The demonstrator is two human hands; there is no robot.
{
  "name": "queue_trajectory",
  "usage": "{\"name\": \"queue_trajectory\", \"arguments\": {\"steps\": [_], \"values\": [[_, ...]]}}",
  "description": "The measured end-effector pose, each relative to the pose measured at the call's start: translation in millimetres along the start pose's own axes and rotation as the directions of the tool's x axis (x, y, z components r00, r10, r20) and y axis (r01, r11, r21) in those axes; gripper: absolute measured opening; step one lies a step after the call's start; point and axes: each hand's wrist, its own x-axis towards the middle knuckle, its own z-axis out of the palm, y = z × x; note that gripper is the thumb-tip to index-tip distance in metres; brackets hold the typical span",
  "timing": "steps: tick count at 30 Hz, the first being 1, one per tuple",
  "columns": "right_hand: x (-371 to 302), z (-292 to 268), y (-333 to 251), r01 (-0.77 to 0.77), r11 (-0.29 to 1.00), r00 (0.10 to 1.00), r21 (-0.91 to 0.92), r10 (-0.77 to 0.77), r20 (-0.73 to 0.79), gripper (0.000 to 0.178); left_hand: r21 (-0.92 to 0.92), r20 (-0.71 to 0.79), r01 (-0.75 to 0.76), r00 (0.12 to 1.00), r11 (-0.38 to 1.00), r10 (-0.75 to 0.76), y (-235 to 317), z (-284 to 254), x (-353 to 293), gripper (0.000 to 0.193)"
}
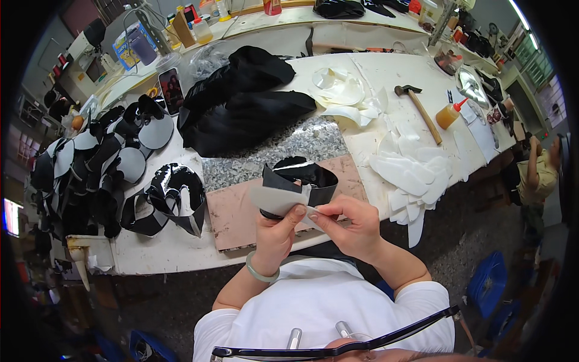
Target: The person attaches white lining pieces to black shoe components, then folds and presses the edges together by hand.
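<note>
A glossy black shoe upper [322, 181] is held up just above the near edge of the pink board. Against its left side lies a smooth white stiffener piece [274, 198]. My left hand [275, 237] grips the upper from below, with its thumb pressed near the white piece's lower edge. Thumb and forefinger of my right hand [353, 226] pinch a pale edge at the upper's near end, close to my left thumb. Whether that edge belongs to the white piece or the lining is hard to make out. Fingers hide the upper's underside.
The pink board [232, 226] lies before a speckled stone slab [241, 158]. Black uppers [108, 154] are heaped at left, with another upper [175, 196] nearer. Black fabric [247, 111] lies behind; white pieces [413, 166], a hammer [425, 114] and a glue bottle [448, 116] are right.
</note>
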Motion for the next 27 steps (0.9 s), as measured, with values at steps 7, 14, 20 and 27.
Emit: {"name": "queue_trajectory", "arguments": {"steps": [7,14,20,27], "values": [[-2.8,7.6,8.8,0.062,0.988,0.998,-0.141,-0.064,-0.014,0.011,0.231,-0.014,-0.068,0.997,0.971,0.073,-4.5,-4.1,2.0,0.019],[-0.6,7.5,14.1,-0.071,0.985,0.997,-0.16,0.07,-0.016,0.011,0.339,0.161,-0.128,0.984,0.932,0.076,-3.5,-12.0,5.6,0.021],[9.5,5.7,15.6,-0.052,0.967,0.998,-0.251,0.045,-0.037,0.013,0.373,0.022,0.071,0.996,0.925,-0.086,-0.6,-15.3,5.1,0.021],[29.0,6.5,27.9,0.053,0.955,0.993,-0.29,-0.082,-0.086,0.018,0.587,0.021,-0.075,0.997,0.806,0.078,1.7,-11.9,9.7,0.02]]}}
